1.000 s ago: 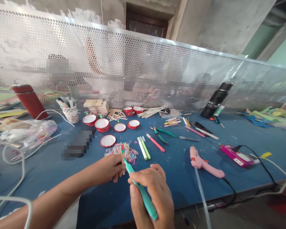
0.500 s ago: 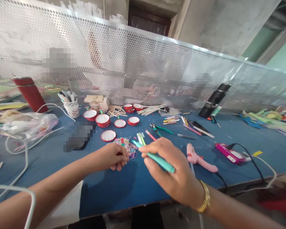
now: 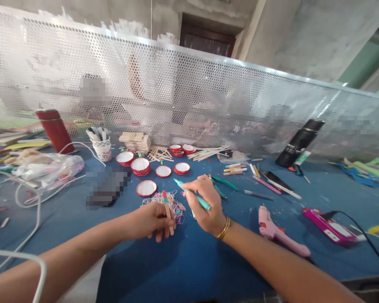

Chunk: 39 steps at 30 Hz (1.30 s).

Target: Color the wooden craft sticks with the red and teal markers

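Between thumb and fingers, my left hand (image 3: 156, 221) pinches a wooden craft stick (image 3: 168, 213). Its upper end is coloured red, with a green band below. My right hand (image 3: 205, 206) holds a teal marker (image 3: 199, 199) like a pen, its tip up and to the left, apart from the stick. A pile of colourful rubber bands (image 3: 177, 206) lies just behind the left hand. Beyond it sits a round white disc with a red rim (image 3: 146, 188). Several more red-rimmed discs stand in stacks (image 3: 140, 165) farther back.
Pliers (image 3: 224, 182), loose markers (image 3: 235, 169) and a pink glue gun (image 3: 281, 233) lie to the right, near a magenta power strip (image 3: 331, 225). A black bottle (image 3: 300, 143) leans in view. At left are a phone (image 3: 109, 189), a paper cup of markers (image 3: 101, 150) and a red bottle (image 3: 55, 130).
My right hand, with the teal marker, has drawn back from the stick and moved farther over the table. The stick now shows more of its length in my left hand. The view has shifted slightly.
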Motion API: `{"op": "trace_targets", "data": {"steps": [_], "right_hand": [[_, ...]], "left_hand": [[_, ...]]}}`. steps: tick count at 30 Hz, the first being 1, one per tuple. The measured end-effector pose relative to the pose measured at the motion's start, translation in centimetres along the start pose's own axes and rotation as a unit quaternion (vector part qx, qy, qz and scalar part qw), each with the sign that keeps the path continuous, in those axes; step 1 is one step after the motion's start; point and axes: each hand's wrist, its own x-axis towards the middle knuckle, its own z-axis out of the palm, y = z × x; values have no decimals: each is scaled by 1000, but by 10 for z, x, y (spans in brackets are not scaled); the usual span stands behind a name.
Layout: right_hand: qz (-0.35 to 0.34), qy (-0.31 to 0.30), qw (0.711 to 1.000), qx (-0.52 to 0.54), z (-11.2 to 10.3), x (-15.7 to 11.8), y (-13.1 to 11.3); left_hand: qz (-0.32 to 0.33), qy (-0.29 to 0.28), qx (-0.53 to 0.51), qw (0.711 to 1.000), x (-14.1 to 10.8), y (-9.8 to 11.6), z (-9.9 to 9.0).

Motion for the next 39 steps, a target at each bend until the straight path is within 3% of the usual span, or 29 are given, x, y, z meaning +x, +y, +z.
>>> {"op": "trace_targets", "data": {"steps": [8, 13, 19, 25, 39], "right_hand": [[-10, -39, 999, -21, 9, -20, -2], [-28, -16, 999, -33, 8, -26, 1], [-74, -64, 995, -35, 5, -27, -2], [-69, -105, 991, -42, 8, -28, -3], [-76, -92, 989, -91, 5, -23, -5]], "left_hand": [[-7, -19, -32, 999, 9, -14, 2], [-24, -20, -51, 998, 9, -16, 2], [-34, -19, -85, 996, 10, -17, 3], [-26, -23, -48, 998, 8, -12, 4], [-32, -12, -70, 997, 10, -18, 3]]}}
